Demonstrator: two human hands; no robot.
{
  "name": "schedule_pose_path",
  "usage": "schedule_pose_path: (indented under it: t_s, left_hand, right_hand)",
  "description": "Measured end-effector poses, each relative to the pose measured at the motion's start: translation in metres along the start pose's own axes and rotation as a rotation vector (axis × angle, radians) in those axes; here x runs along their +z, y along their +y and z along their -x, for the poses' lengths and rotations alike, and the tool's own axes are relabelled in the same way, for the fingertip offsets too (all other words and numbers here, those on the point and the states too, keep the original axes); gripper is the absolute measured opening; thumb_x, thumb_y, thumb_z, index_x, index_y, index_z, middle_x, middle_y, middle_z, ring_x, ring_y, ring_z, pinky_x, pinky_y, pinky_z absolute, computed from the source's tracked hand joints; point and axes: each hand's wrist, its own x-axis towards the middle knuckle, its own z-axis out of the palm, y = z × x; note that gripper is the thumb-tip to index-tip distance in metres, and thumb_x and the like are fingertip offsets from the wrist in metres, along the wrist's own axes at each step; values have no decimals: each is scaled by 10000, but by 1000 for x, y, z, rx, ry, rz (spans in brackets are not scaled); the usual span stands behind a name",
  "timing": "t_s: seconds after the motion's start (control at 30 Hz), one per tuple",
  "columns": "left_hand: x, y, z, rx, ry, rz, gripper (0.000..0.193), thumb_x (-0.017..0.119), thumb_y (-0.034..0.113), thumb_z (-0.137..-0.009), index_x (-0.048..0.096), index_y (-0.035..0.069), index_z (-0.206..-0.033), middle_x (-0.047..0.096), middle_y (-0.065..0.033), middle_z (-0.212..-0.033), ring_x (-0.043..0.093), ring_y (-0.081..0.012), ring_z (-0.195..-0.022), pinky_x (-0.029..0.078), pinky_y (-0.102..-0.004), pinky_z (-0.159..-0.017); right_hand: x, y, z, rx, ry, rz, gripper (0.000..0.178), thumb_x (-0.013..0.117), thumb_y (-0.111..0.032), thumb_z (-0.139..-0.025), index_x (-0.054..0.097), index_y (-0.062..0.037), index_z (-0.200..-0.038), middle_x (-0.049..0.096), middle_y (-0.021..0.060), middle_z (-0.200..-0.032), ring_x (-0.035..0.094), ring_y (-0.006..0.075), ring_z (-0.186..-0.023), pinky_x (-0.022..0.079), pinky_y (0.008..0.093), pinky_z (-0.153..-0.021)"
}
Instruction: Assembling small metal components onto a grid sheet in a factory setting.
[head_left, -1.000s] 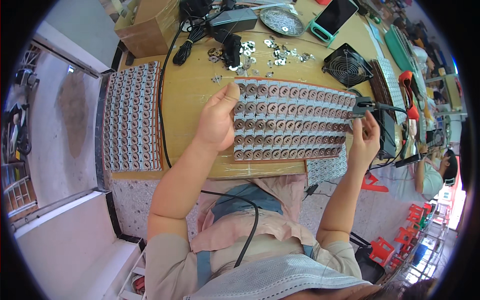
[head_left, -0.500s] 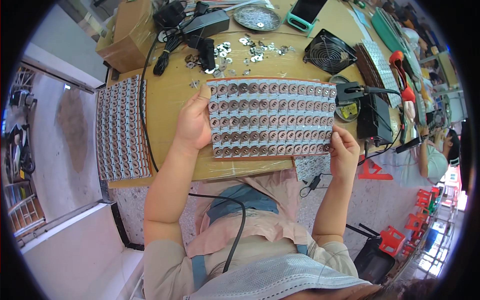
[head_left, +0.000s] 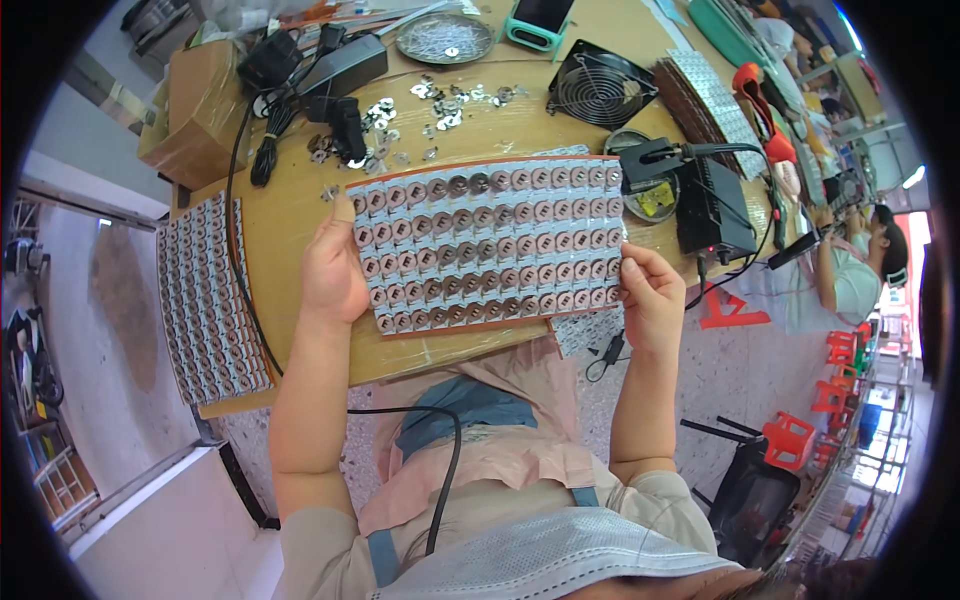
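Note:
A rectangular circuit-board panel (head_left: 494, 240) is held up between my hands, over the near side of the table. Rows of round brownish metal pieces cover its pale face, and its edge is orange-brown. My left hand (head_left: 336, 262) grips its left edge, thumb near the upper corner. At the lower right edge, my right hand (head_left: 653, 294) pinches it between thumb and fingers. Parts of a similar panel (head_left: 588, 330) show from behind and below the held one.
A stack of similar panels (head_left: 207, 300) lies at the table's left, crossed by a black cable. Loose metal pieces (head_left: 455, 105), a round dish (head_left: 445, 40), a black fan (head_left: 602, 88), a black power box (head_left: 714, 215) and a cardboard box (head_left: 195, 115) surround the work area. Another person (head_left: 850, 275) sits far right.
The whole view has shifted, so the table and its things appear farther left. The panel stays in both hands and now tilts slightly, its left end lower in the picture.

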Motion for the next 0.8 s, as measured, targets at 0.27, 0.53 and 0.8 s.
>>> schedule_pose_path:
  t_s: [0.27, 0.53, 0.8]
  left_hand:
    - [-5, -2, -3, 34, 71, -64, 404, 345, 259, -996, 454, -25, -1262, 547, -135, -1229, 541, -246, -1111, 423, -402, -966]
    - [-10, -2, 1, -12, 10, 4, 408, 350, 265, -996, 429, -9, -1288, 524, -126, -1266, 518, -253, -1142, 404, -410, -983]
    - [-11, -2, 0, -1, -3, -23, 399, 358, 247, -995, 434, -19, -1283, 521, -122, -1274, 503, -233, -1160, 381, -383, -1006]
  right_hand:
    - [1, 1, 2, 27, 46, -9, 225, 611, -37, -855, 602, 63, -1057, 619, 13, -810, 518, 46, -661, 389, 177, -591]
    - [4, 3, 3, 42, 72, 11, 214, 616, -41, -853, 617, 45, -1049, 612, -1, -796, 505, 35, -664, 378, 174, -585]
    - [6, -1, 7, 47, 55, -13, 217, 608, -50, -862, 615, 45, -1057, 626, 14, -808, 530, 39, -674, 406, 177, -601]
